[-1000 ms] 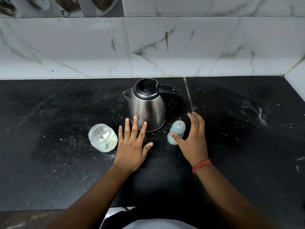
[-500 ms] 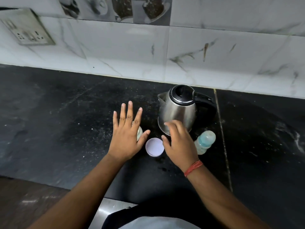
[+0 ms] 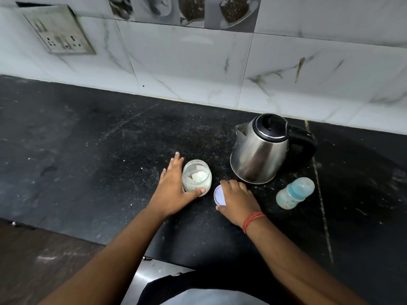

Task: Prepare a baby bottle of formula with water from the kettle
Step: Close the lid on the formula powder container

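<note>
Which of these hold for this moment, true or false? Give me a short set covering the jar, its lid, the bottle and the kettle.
1. The jar stands open, its lid off. True.
2. The left hand holds the kettle's handle. False: it holds the jar, thumb across the front; the kettle stands untouched.
3. The right hand rests on the lid, which lies on the counter. True.
4. The baby bottle stands between the jar and the lid. False: it is right of the right hand, below the kettle.
5. The baby bottle is uncapped. False: its cap is on.
</note>
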A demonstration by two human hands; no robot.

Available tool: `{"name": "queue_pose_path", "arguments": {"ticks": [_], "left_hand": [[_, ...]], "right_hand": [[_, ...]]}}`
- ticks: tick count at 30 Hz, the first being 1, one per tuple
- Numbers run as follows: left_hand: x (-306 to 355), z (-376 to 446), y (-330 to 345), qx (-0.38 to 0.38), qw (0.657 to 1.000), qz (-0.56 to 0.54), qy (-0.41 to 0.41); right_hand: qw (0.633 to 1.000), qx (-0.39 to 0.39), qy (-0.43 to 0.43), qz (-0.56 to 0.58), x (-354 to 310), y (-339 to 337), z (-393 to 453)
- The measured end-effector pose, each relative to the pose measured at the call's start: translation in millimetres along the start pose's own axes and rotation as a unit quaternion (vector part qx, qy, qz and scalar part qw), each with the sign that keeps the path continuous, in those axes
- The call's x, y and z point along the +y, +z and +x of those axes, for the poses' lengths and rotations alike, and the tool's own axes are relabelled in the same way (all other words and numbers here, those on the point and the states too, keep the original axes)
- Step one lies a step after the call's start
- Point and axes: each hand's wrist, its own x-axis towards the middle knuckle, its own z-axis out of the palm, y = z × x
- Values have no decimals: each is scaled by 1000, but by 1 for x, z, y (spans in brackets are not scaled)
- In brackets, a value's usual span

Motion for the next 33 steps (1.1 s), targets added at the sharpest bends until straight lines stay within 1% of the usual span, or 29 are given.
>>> {"name": "queue_pose_path", "arguments": {"ticks": [3, 7, 10, 12, 21, 25, 27, 29, 31, 33], "left_hand": [[2, 4, 5, -10, 999, -45, -23], [1, 6, 12, -24, 994, -97, -44], [4, 7, 16, -22, 983, -176, -55], [7, 7, 18, -14, 979, -195, -62], [14, 8, 25, 31, 969, -242, -23], [29, 9, 28, 53, 970, -235, 12], [38, 10, 29, 56, 970, -233, 32], [46, 12, 29, 55, 970, -232, 47], [54, 14, 28, 50, 969, -238, 54], [64, 14, 27, 48, 966, -249, 58]], "right_hand": [[1000, 14, 2, -3, 0, 1, -1], [999, 43, 8, 27, 0, -4, -5], [997, 56, 12, 50, 0, -7, -12], [995, 68, 11, 68, 1, -8, -17], [978, 134, -7, 161, 12, -26, -34], [963, 168, -19, 211, 17, -39, -39], [954, 178, -10, 243, 18, -48, -41], [941, 204, -2, 269, 19, -61, -43], [920, 245, -5, 306, 21, -73, -46], [889, 283, -12, 360, 24, -83, -48]]}}
